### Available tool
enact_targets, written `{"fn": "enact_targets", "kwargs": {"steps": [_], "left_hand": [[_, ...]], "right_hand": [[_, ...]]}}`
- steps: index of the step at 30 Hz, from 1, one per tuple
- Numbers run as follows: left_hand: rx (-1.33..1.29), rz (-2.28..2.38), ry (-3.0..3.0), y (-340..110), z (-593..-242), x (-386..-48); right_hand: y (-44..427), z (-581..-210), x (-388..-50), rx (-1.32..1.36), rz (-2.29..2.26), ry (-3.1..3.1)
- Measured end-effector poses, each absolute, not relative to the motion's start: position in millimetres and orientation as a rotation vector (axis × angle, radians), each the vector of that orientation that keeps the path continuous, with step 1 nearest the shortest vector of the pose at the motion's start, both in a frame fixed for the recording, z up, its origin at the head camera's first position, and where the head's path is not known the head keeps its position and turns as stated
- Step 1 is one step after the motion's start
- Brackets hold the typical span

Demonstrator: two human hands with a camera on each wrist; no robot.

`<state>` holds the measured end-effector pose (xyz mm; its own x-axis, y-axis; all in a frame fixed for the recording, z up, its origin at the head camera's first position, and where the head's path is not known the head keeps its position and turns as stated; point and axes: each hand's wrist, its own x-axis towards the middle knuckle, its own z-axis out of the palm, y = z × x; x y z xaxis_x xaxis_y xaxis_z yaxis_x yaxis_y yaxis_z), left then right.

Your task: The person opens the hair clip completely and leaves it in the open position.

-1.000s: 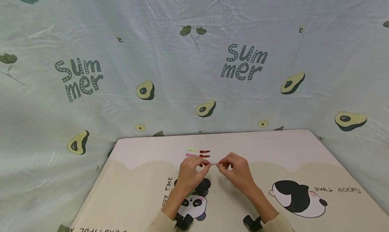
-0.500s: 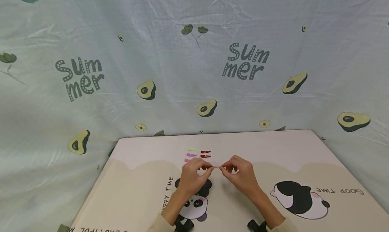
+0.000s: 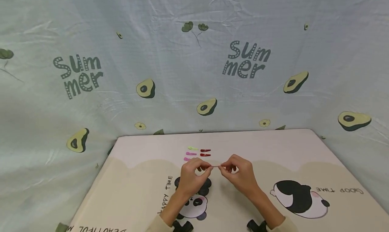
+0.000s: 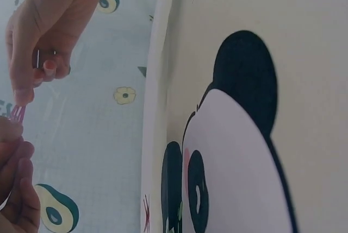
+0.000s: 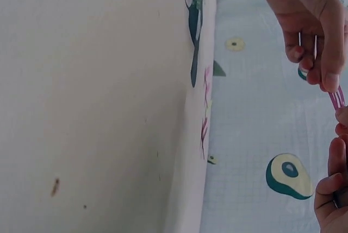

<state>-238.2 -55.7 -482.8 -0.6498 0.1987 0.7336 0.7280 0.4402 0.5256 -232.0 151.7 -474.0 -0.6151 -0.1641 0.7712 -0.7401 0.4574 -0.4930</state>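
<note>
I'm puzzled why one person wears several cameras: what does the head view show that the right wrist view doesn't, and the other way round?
Only the head view shows the cream sleeves and the GOOD TIME lettering.

Only the right wrist view shows the slots in the pink clip, which looks like a thin line from the head, and a brown speck on the tabletop.

Both show the left hand and right hand pinching that clip, and the avocado-print backdrop.
</note>
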Motion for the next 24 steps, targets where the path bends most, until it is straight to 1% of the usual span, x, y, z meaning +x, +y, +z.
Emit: {"fn": "enact_targets", "kwargs": {"steps": [11,24], "left_hand": [[-0.789,-1.207,-2.096,-58.0,-478.3,-234.7],[-0.938,-1.185,-1.977,-59.9,-475.0,-240.3]], "right_hand": [[146.4,-472.3,-231.5,0.743,1.175,-1.992],[150.5,-468.1,-232.8,0.816,1.234,-2.018]]}}
